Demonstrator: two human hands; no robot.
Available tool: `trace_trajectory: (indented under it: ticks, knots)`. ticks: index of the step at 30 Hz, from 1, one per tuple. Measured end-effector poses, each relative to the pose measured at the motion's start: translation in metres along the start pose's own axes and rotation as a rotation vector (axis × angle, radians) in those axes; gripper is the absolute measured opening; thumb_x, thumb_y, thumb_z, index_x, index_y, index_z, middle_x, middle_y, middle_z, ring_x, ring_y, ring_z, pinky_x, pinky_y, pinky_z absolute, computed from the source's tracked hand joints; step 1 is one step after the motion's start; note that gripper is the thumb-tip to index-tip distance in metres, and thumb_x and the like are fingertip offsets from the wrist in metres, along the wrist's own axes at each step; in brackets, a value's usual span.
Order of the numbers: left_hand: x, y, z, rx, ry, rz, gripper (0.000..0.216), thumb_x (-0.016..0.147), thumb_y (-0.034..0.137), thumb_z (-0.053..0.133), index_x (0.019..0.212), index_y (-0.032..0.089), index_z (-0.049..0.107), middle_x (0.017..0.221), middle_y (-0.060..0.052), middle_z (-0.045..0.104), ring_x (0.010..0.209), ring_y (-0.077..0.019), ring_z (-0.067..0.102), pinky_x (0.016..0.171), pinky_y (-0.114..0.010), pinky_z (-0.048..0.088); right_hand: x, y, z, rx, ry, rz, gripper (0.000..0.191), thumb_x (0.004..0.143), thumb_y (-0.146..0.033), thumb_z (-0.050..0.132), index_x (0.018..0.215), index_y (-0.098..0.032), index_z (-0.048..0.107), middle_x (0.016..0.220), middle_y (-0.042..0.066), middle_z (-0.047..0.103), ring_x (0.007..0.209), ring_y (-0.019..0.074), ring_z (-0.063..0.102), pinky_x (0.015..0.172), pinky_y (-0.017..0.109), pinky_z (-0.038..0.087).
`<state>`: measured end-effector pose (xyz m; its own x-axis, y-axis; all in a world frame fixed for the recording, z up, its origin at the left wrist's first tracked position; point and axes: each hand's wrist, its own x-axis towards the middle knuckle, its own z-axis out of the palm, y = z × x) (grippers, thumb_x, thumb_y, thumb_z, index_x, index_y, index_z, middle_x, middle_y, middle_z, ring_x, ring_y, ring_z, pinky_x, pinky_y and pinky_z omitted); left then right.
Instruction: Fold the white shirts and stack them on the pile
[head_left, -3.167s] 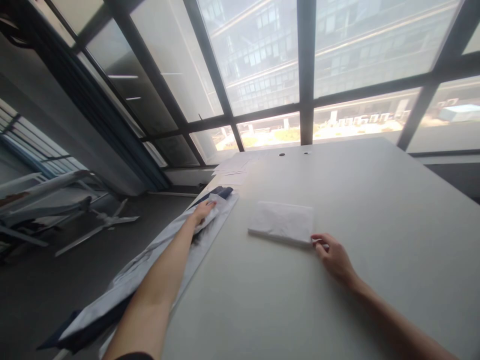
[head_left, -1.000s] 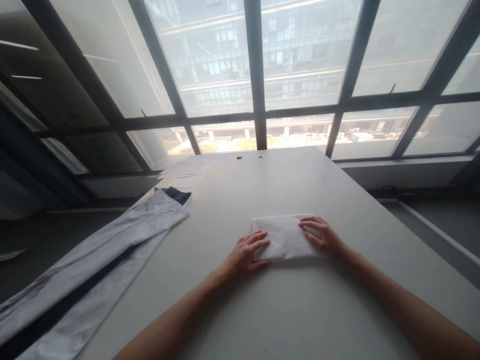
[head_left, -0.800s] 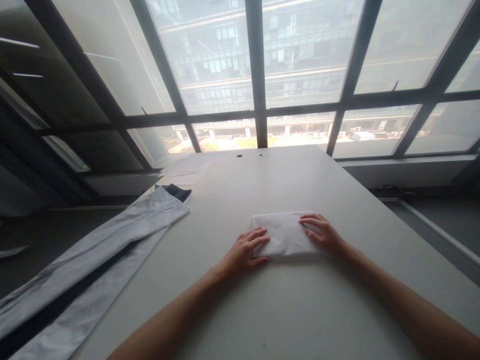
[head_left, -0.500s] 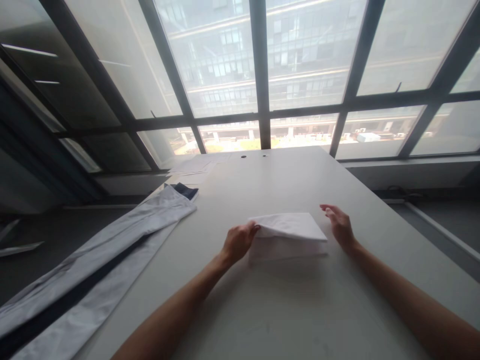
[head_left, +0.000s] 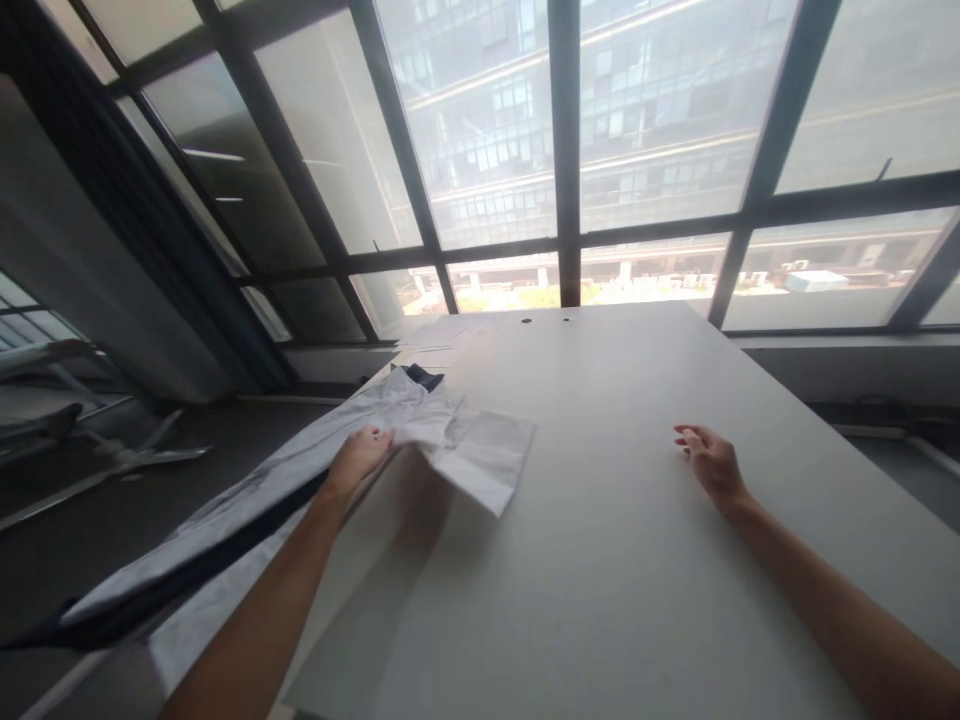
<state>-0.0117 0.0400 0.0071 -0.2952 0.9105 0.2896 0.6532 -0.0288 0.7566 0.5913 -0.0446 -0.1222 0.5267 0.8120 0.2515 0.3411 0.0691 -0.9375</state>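
My left hand is closed on the left edge of a piece of white cloth. The cloth spreads to the right from my fingers, creased, with its near corner hanging over the table and a shadow below. Under and beyond my left hand lie long pale grey-white cloth pieces with a dark navy cloth between them. To the right, my right hand hovers over the bare tabletop, fingers loosely bent and apart, holding nothing.
White sheets lie at the table's far left corner, near a small round hole. Tall windows stand behind the table. On the left are a dark curtain and a metal-framed piece of furniture on the floor.
My left hand has carried the white cloth leftward from mid-table to the long cloth pieces. My right hand stays apart on the right. The view has turned left.
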Motion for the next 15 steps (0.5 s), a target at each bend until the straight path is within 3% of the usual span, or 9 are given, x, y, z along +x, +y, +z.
trace_trajectory:
  ticks: [3,6,8,10,13,15]
  knots:
    - [-0.007,-0.015,-0.001,0.269,-0.037,0.207,0.05,0.079,0.048,0.062,0.115,0.013,0.064,0.127,-0.019,0.065,0.128,-0.0341,0.055,0.109,-0.043,0.041,0.001,0.003,0.0,-0.075,-0.027,-0.013,0.04,0.083,-0.042,0.053,0.103,-0.015,0.073,0.087,0.011,0.074,0.081,0.0241,0.069,0.068,0.033,0.052]
    - [-0.021,-0.014,0.026,0.482,-0.272,0.416,0.062,0.085,0.053,0.057,0.132,0.012,0.057,0.143,-0.018,0.056,0.137,-0.03,0.048,0.115,-0.041,0.035,-0.002,0.001,-0.001,-0.127,-0.037,-0.019,0.039,0.081,-0.04,0.054,0.104,-0.015,0.073,0.087,0.012,0.075,0.077,0.0236,0.07,0.068,0.033,0.052]
    - [-0.031,-0.01,0.045,0.562,-0.379,0.359,0.063,0.083,0.049,0.064,0.135,0.013,0.057,0.147,-0.019,0.053,0.14,-0.0313,0.044,0.114,-0.04,0.035,-0.003,-0.001,-0.003,-0.15,-0.041,-0.008,0.039,0.08,-0.038,0.055,0.105,-0.016,0.073,0.089,0.013,0.075,0.077,0.0244,0.07,0.067,0.033,0.052]
    - [-0.035,-0.006,0.057,0.574,-0.374,0.276,0.053,0.085,0.037,0.064,0.132,0.014,0.06,0.137,-0.02,0.061,0.132,-0.0335,0.053,0.108,-0.043,0.041,-0.004,-0.003,-0.004,-0.172,-0.043,0.011,0.038,0.079,-0.037,0.055,0.105,-0.016,0.073,0.09,0.013,0.076,0.078,0.0256,0.071,0.068,0.034,0.052]
    - [-0.021,0.0,0.057,0.52,-0.31,0.178,0.035,0.085,0.022,0.06,0.117,0.015,0.07,0.105,-0.019,0.074,0.11,-0.0346,0.067,0.096,-0.044,0.048,-0.002,-0.001,-0.005,-0.196,-0.046,0.023,0.038,0.078,-0.038,0.055,0.104,-0.018,0.073,0.09,0.013,0.076,0.081,0.0267,0.072,0.07,0.035,0.052]
    - [-0.001,0.006,0.047,0.439,-0.271,0.136,0.027,0.082,0.02,0.061,0.107,0.015,0.073,0.095,-0.017,0.075,0.105,-0.0338,0.068,0.093,-0.042,0.049,-0.001,0.0,-0.005,-0.213,-0.054,0.018,0.038,0.078,-0.039,0.056,0.104,-0.019,0.073,0.09,0.012,0.076,0.083,0.0271,0.072,0.072,0.036,0.052]
